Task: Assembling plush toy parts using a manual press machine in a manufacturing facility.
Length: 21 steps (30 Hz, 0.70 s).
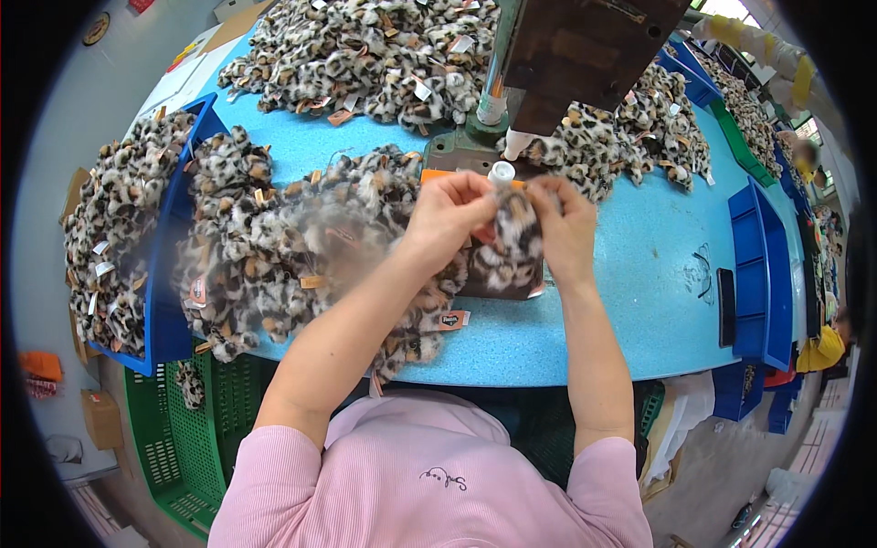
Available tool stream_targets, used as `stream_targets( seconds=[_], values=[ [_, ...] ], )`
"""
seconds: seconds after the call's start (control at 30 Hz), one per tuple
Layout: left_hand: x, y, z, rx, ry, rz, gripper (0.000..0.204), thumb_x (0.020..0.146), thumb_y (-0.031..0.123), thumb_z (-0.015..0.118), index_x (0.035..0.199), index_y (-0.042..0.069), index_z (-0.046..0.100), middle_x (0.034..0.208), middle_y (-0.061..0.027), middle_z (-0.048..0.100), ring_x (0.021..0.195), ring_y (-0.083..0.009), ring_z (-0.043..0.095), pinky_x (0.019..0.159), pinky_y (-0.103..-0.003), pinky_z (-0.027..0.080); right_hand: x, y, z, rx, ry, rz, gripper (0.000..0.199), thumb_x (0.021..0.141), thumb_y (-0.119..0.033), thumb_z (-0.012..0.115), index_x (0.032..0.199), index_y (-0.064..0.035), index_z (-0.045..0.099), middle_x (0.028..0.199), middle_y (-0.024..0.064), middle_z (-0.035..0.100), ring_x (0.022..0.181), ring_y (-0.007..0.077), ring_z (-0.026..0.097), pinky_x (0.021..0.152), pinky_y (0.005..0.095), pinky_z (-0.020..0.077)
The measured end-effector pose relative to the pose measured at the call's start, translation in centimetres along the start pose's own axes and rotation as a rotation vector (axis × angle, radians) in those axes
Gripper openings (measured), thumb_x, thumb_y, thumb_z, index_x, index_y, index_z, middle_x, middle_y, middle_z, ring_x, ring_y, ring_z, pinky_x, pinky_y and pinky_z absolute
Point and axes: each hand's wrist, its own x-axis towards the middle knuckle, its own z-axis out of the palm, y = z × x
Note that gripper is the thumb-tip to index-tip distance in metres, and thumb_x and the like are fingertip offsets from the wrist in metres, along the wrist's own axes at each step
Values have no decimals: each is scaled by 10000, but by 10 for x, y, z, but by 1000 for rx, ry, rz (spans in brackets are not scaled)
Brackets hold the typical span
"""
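Observation:
My left hand (pixel 449 217) and my right hand (pixel 568 230) both pinch the top of a spotted plush piece (pixel 513 226), black, white and brown. It hangs between them just in front of a bench press machine (pixel 571 64). The fingers of each hand are closed on the fur, though their tips are partly hidden. Right behind the piece stands a small white round die (pixel 501 171), with the machine's white nozzle (pixel 518 143) above it. Left of my left forearm lies a loose heap of similar plush pieces (pixel 265 237), some with orange or white tags.
A blue bin (pixel 174 274) full of plush pieces stands at the left edge of the blue table (pixel 630 301). Larger piles (pixel 365 64) lie behind the machine. On the right are a dark phone (pixel 726 306), glasses (pixel 702 274) and a blue tray (pixel 758 274). A green crate (pixel 169 447) sits below left.

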Motion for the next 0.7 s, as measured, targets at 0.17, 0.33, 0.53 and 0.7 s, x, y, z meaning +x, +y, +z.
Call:
stream_targets(
  seconds=[0.17,0.33,0.53,0.7],
  values=[
    [30,8,2,153,318,-39,47,766,39,552,724,39,531,548,13,506,394,-46,445,326,-181,325,44,1,15,-376,146,-142,197,784,-172,547,817,15,599,678,148,598,614,210,572,596,304,425],
    [33,4,-7,338,237,-103,71,730,-5,547,709,34,492,544,5,500,380,-54,413,317,-188,306,48,17,6,-378,-38,5,195,783,-161,550,826,22,601,670,109,600,616,160,561,588,274,423],
    [32,4,-8,374,238,-113,59,731,-8,535,721,24,487,548,6,498,393,-56,417,325,-192,317,41,17,0,305,-254,115,118,836,-111,559,879,-3,579,775,-38,546,697,22,479,611,156,382],
    [31,2,-7,396,240,-86,52,729,-13,530,725,18,488,546,2,498,392,-59,418,326,-193,319,47,16,4,304,-290,14,91,812,-101,574,798,-13,587,699,-54,516,648,19,430,571,157,345]
  ],
)
